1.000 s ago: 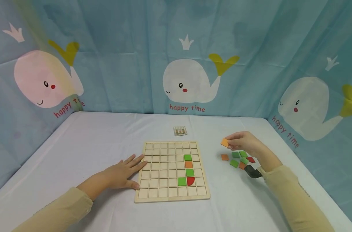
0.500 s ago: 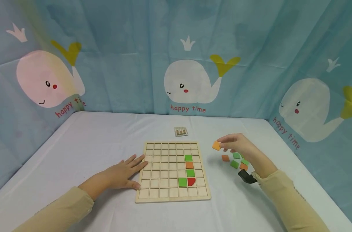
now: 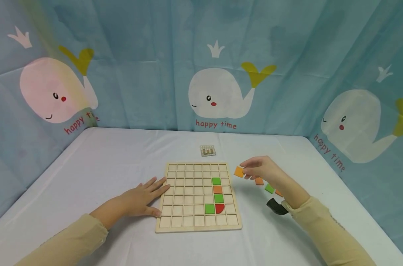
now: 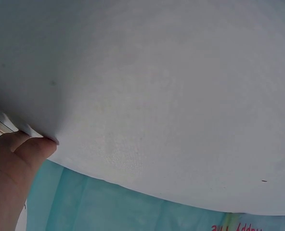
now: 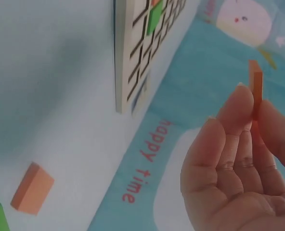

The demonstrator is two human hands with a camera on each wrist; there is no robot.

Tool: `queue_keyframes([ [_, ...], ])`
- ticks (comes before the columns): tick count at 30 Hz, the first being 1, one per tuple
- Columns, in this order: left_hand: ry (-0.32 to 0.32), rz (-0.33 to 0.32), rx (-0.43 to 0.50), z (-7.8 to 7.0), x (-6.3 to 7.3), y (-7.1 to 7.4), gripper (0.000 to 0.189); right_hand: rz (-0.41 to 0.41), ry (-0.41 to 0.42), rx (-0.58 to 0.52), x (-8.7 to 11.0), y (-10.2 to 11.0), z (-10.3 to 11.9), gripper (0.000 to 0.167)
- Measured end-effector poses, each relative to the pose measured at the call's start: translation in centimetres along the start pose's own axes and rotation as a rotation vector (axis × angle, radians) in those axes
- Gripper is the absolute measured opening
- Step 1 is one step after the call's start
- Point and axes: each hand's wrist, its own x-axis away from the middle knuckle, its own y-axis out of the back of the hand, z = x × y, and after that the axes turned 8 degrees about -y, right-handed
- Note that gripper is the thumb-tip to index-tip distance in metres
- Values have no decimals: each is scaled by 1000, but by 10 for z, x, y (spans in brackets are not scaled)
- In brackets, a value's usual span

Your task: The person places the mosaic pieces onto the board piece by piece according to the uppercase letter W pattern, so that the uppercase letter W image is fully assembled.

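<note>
Orange tile, right of centre in the head view, pinched in the right hand beside the upper right corner of the grid board. An edge-only grip, held level, should serve best, the spread left hand bracing the grid board. Loose tiles lie partly hidden behind the right hand; the small card is hard to read.

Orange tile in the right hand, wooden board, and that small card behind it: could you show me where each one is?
Orange tile [image 3: 239,172]: head view, middle of its flat face.
Wooden board [image 3: 198,228]: head view, on its near rim.
Small card [image 3: 208,151]: head view, middle of its printed grid.
</note>
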Motion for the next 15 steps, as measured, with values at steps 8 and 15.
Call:
queue_keyframes([
  [8,9,7,4,-2,1,1,94,24,22,-25,-2,-20,4,30],
  [15,9,10,10,-2,0,1,94,36,41,-25,-7,-38,2,26],
])
